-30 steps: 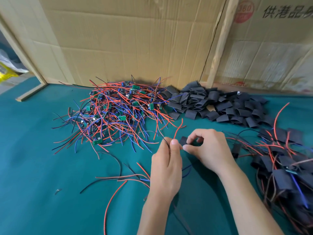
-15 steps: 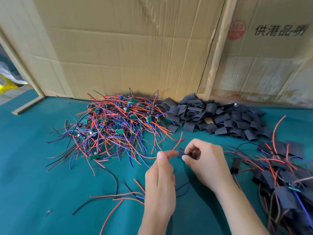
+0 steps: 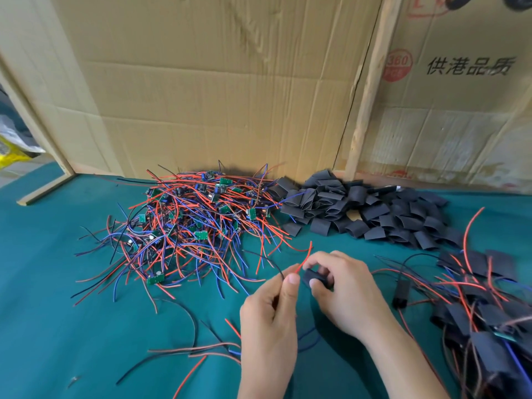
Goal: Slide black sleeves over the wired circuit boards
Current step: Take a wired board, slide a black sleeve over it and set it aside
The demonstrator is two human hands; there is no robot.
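Centre-bottom of frame: left hand pinches a red wire and a black wire between thumb and forefinger, fingers curled tight. Probably so the leads stay taut and together, giving the sleeve a straight path. Right hand grips a black sleeve just right of the left thumb, thumb and fingers curled round it, sleeve mouth facing the wires. The board itself is hidden; it may already be inside the sleeve, cannot tell.

Supply is sorted by stage, which looks deliberate. Bare boards with red, blue and black leads are heaped upper-centre against the cardboard. Empty sleeves are piled just right of them, so both are in easy reach. Finished units pile at the right edge, on the right hand's side for a quick drop. One sleeved piece lies apart, between hands and finished pile. Loose wires trail over the green mat at lower left.

Judgement: mid-slide on one unit; many boards left.
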